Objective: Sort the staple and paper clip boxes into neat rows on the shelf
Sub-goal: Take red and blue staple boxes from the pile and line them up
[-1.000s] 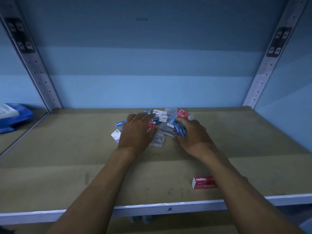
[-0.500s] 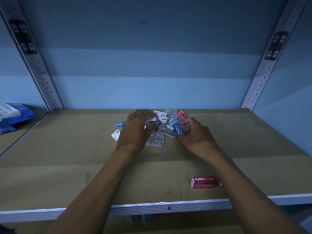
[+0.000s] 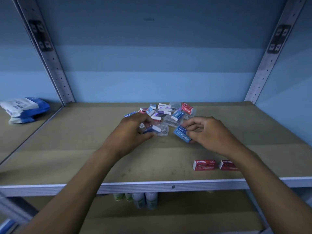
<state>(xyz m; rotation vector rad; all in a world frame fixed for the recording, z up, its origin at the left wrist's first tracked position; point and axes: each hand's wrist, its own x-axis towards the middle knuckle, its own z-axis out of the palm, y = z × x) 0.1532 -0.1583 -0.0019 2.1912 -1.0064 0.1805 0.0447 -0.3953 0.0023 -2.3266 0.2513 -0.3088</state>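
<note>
Now my right hand (image 3: 206, 133) pinches a blue staples box (image 3: 182, 134) pulled back from the pile (image 3: 166, 114) ahead; my left hand (image 3: 133, 130) grips another blue box (image 3: 152, 129). Two red boxes (image 3: 204, 165) now sit under my right wrist, so a row has begun.

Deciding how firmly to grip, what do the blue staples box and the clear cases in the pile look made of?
Blue staples box: likely thin printed cardboard, matte, with sharp folded edges. Clear cases: seemingly rigid transparent plastic, glossy; contents show through.
</note>
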